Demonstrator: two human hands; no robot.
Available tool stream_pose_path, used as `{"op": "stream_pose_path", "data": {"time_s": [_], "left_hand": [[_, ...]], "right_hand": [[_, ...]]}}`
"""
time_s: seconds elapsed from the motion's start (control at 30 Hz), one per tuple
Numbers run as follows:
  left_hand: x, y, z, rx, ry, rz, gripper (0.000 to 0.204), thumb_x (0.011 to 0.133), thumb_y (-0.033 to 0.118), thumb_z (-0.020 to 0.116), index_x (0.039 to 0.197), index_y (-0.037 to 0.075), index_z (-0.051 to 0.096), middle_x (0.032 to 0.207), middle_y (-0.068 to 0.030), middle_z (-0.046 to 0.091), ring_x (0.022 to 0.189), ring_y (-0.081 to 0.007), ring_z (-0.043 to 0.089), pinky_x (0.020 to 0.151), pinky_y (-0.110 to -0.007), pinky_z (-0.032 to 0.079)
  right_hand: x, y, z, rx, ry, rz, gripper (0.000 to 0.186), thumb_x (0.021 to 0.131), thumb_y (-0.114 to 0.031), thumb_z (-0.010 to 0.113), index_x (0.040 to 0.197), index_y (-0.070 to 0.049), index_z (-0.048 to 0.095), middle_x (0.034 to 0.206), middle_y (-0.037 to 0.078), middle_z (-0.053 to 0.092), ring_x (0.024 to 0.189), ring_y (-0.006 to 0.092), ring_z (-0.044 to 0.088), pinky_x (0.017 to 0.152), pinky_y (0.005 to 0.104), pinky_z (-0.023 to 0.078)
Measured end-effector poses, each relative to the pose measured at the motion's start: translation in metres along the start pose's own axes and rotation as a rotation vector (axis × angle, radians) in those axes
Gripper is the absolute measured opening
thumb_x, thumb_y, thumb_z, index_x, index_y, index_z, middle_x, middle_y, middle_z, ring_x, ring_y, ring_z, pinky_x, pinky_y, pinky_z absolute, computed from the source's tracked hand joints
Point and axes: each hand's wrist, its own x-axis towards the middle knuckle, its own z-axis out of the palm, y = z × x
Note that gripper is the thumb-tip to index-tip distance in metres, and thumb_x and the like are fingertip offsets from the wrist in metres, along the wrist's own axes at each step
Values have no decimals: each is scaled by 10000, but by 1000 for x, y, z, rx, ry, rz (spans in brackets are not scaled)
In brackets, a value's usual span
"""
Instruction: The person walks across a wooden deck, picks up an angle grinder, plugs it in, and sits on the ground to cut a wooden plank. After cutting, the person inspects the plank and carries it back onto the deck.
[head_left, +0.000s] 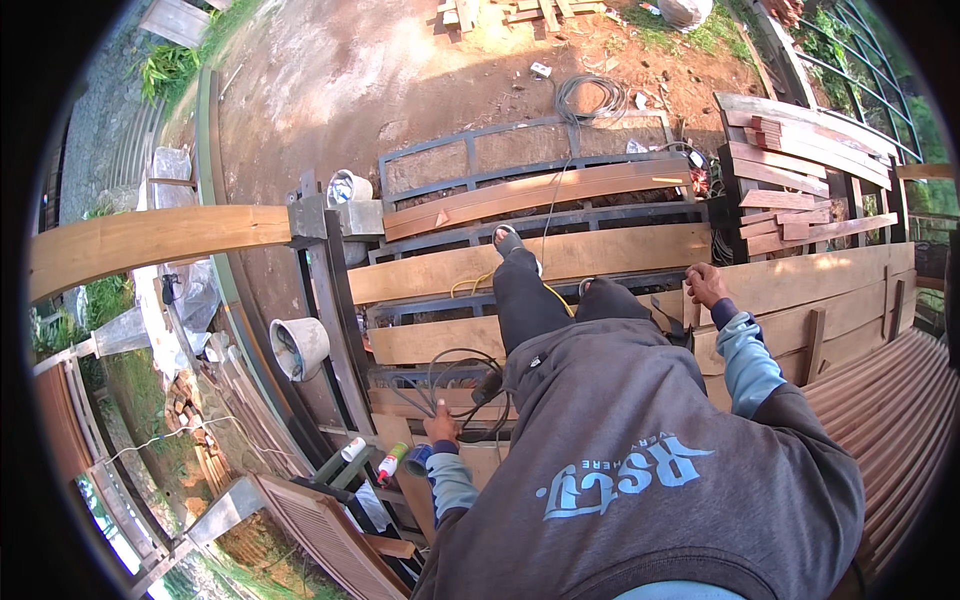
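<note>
My left hand (pixel 441 426) is closed on loops of black cable (pixel 432 380), beside a dark tool or plug (pixel 487 386) whose exact kind I cannot make out. Spray cans and bottles (pixel 393 458) lie just left of it. My right hand (pixel 708 287) has its fingers curled over the edge of a plywood board (pixel 840 270) at the right. My legs (pixel 535 310) stretch over wooden planks (pixel 600 250) laid on a dark metal stair frame, with one sandalled foot farther forward. A yellow cord (pixel 470 288) lies under my leg.
Stacked reddish boards (pixel 790 160) lean on the frame at upper right. A timber rail (pixel 160 245) crosses to a metal post at left, near white buckets (pixel 300 350). Beyond the frame lie coiled wire (pixel 590 100) and dirt ground (pixel 450 80). Corrugated reddish material (pixel 880 420) is at lower right.
</note>
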Motion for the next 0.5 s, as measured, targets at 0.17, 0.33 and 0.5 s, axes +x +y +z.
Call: {"op": "stream_pose_path", "data": {"time_s": [0.17, 0.33, 0.5], "left_hand": [[81, 34, 45, -83, -117, -43, 367, 922, 371, 644, 744, 75, 520, 447, 0, 377, 327, -137, 357, 331, -308, 276], [150, 92, 88, 154, -33, 107, 353, 902, 345, 662, 721, 66, 545, 471, -12, 427, 358, -141, 405, 346, -304, 278], [198, 151, 104, 93, -28, 102, 362, 895, 346, 670, 715, 51, 561, 480, -14, 436, 354, -130, 390, 345, -305, 279]], "right_hand": [[42, -13, 65, 3, 25, 111, 220, 897, -152, 504, 934, 13, 644, 735, 85, 633, 590, 158, 639, 490, 318, 557], [92, -27, 146, -124, -41, 266, 261, 839, -146, 517, 929, 24, 693, 773, 150, 692, 664, 263, 709, 526, 388, 605], [145, -83, 193, -401, -60, -278, 272, 852, -157, 519, 935, 42, 684, 763, 156, 686, 637, 260, 693, 508, 359, 568]]}}
